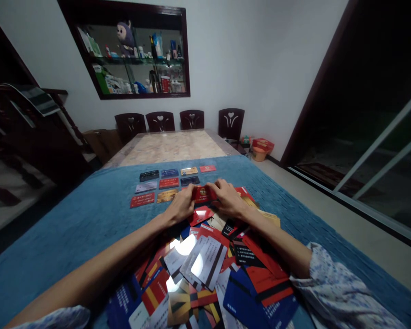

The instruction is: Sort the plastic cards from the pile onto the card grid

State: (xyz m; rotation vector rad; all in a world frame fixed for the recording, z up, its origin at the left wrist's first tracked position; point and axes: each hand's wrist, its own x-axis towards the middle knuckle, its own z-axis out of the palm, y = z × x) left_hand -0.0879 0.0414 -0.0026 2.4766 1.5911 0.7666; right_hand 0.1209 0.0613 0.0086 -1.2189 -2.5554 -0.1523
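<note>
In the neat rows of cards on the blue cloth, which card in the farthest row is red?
The red card at the right end; the others there are a gold card, a blue card and a black card.

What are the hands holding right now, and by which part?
A red card, its left edge in the left hand, its right edge in the right hand.

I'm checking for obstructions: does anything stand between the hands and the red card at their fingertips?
Nothing visible does. The left hand and right hand hold the red card at opposite ends; the card pile spreads below the forearms.
</note>
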